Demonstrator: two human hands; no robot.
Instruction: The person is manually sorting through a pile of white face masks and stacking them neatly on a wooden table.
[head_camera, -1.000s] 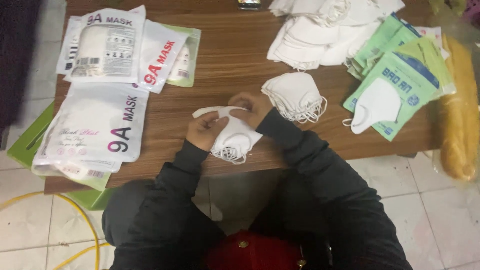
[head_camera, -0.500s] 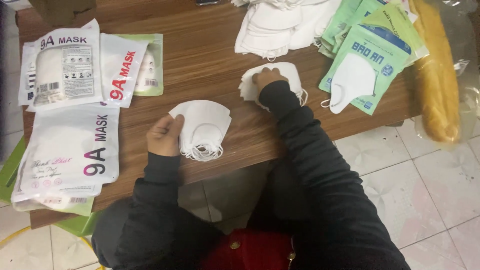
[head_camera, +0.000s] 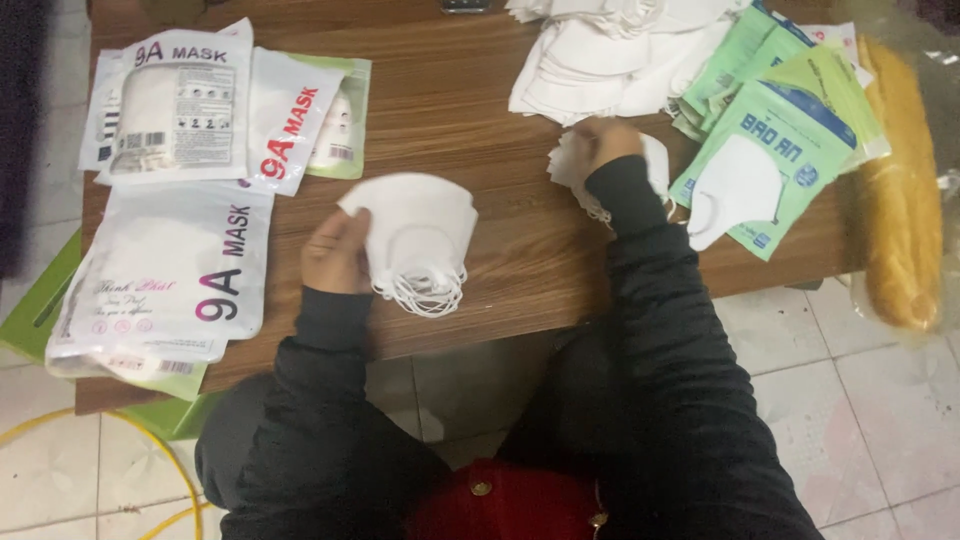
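Left hand (head_camera: 335, 252) is closed on a small stack of white masks (head_camera: 420, 235), thumb side gripping the stack's left edge; the stack sits near table centre, ear loops hanging off its 6 o'clock edge. Right hand (head_camera: 605, 140) rests on a loose mask pile (head_camera: 655, 165) at 2 o'clock from the stack; fingers are bent over the top mask, grip not fully readable. The two hands are well apart.

Risks, as judged:
- The stack is held by one edge only; the layers could fan out or slip, since nothing holds the right side.
- Dangling loops could snag on each other, or on the table (head_camera: 500, 100) edge, which lies just at 6 o'clock.
- The right hand may lift more than one mask; the pile's layers overlap closely.

Surroundings:
- Big heap of white masks (head_camera: 600, 60) at 12 to 1 o'clock, touching the loose pile.
- Green packets (head_camera: 775, 130) at 3 o'clock, crowding the right hand.
- White printed packets (head_camera: 170, 270) at 9 o'clock, just beside the left hand.
- Yellow bag (head_camera: 900, 200) at the far right edge.
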